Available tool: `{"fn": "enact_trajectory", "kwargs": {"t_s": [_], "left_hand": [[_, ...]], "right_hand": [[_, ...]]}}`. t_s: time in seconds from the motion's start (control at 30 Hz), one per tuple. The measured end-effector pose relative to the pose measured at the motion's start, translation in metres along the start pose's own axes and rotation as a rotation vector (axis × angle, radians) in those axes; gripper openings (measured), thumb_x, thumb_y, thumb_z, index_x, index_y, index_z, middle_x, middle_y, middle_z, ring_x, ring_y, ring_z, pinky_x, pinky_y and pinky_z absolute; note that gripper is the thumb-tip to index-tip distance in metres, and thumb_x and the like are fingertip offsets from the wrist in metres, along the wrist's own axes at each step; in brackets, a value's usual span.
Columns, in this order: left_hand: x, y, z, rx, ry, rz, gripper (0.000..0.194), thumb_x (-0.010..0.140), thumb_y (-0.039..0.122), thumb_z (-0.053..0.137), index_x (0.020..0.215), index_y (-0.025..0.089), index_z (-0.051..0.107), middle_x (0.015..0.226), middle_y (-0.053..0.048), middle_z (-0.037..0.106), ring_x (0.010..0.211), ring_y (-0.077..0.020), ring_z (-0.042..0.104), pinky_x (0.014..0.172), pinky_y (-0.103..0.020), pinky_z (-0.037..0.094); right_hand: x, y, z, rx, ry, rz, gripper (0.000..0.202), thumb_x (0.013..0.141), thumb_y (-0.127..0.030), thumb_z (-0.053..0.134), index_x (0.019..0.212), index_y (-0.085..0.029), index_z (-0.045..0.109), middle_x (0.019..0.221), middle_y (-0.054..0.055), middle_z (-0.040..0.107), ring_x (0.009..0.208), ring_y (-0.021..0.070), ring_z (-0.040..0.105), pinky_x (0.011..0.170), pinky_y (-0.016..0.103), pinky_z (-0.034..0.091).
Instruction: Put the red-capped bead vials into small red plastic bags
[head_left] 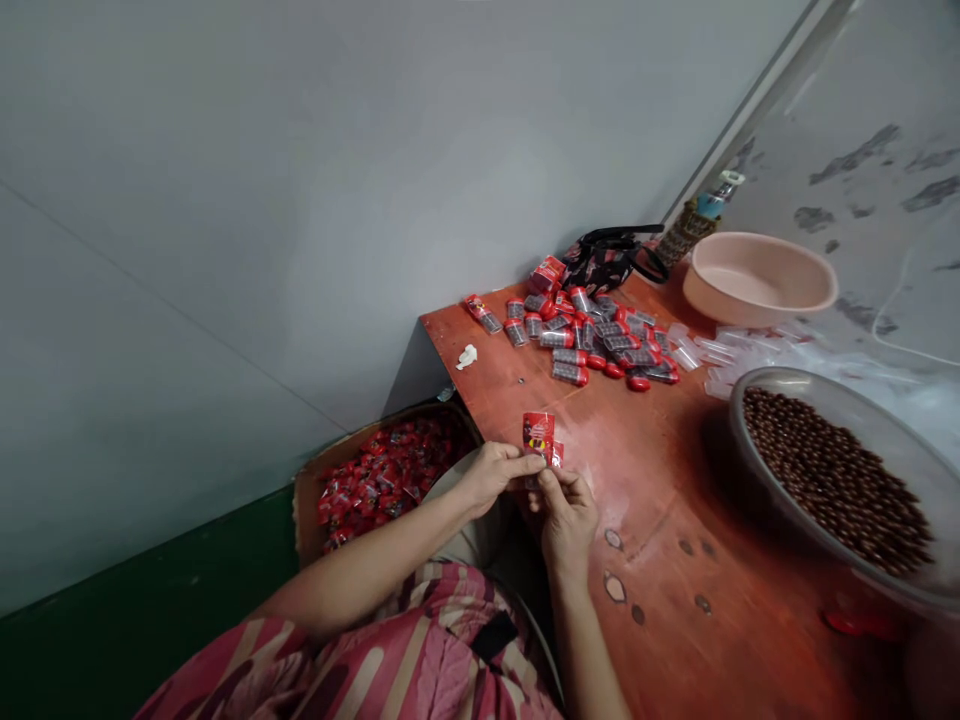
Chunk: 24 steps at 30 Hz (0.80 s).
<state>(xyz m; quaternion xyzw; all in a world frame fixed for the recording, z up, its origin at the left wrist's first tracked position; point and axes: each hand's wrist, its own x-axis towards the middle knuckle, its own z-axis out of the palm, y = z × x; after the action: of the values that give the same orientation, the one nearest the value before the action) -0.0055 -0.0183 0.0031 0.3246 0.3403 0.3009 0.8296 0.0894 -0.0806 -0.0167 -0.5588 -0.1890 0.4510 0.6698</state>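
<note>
packet — red, upright — pinched between thumb and fingers of left hand and right hand.

Bowl on table

The person wears a loose pink top with cream and darker stripes. Light trousers show below it. The forearms are bare.
</note>
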Motion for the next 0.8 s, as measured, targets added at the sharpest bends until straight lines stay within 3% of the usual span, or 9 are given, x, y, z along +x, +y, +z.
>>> {"fn": "enact_trajectory", "kwargs": {"t_s": [0.23,0.4,0.53,0.6,0.7,0.8], "left_hand": [[0.0,-0.001,-0.005,-0.076,0.101,0.059,0.033,0.059,0.035,0.075,0.072,0.006,0.067,0.065,-0.007,0.062,0.05,-0.0106,0.053,0.049,-0.024,0.045],[-0.01,-0.002,-0.006,-0.11,0.036,-0.009,0.03,0.058,0.031,0.076,0.068,0.005,0.067,0.063,-0.007,0.061,0.054,-0.0104,0.055,0.059,-0.025,0.046],[-0.021,0.002,-0.016,-0.114,-0.028,-0.051,0.029,0.061,0.03,0.075,0.071,0.004,0.067,0.066,-0.01,0.063,0.061,-0.0162,0.06,0.068,-0.034,0.049],[-0.027,0.003,-0.03,-0.169,0.059,-0.016,0.026,0.063,0.029,0.074,0.076,0.007,0.066,0.078,-0.011,0.065,0.073,-0.0198,0.063,0.074,-0.037,0.049],[-0.037,-0.001,-0.054,-0.244,0.343,0.053,0.03,0.065,0.033,0.072,0.089,0.015,0.064,0.105,-0.012,0.062,0.095,-0.0231,0.059,0.082,-0.038,0.048],[-0.041,-0.011,-0.068,0.006,0.545,0.133,0.044,0.068,0.038,0.068,0.107,0.021,0.058,0.122,-0.012,0.053,0.103,-0.0248,0.056,0.083,-0.041,0.048]], "right_hand": [[0.0,0.002,-0.005,0.002,-0.141,0.054,0.033,0.064,-0.032,0.072,0.093,-0.019,0.062,0.082,0.001,0.065,0.063,0.0122,0.061,0.063,0.029,0.051],[0.002,0.004,0.0,0.018,-0.072,0.042,0.025,0.062,-0.029,0.073,0.076,-0.017,0.056,0.059,-0.004,0.06,0.047,0.0089,0.054,0.049,0.023,0.047],[0.003,0.003,0.009,-0.015,-0.158,0.081,0.023,0.064,-0.029,0.072,0.068,-0.018,0.052,0.051,-0.006,0.055,0.04,0.0073,0.049,0.04,0.018,0.04],[0.003,-0.001,0.01,-0.048,-0.184,0.084,0.022,0.064,-0.028,0.072,0.072,-0.018,0.055,0.055,-0.005,0.057,0.043,0.0084,0.051,0.04,0.018,0.041],[0.005,-0.012,0.0,-0.103,-0.124,0.029,0.021,0.068,-0.031,0.069,0.079,-0.017,0.057,0.059,-0.003,0.059,0.047,0.0101,0.055,0.041,0.019,0.042],[0.009,-0.021,-0.017,-0.147,-0.035,-0.041,0.02,0.072,-0.033,0.066,0.078,-0.016,0.057,0.061,-0.002,0.06,0.048,0.0093,0.054,0.043,0.019,0.042]]}}
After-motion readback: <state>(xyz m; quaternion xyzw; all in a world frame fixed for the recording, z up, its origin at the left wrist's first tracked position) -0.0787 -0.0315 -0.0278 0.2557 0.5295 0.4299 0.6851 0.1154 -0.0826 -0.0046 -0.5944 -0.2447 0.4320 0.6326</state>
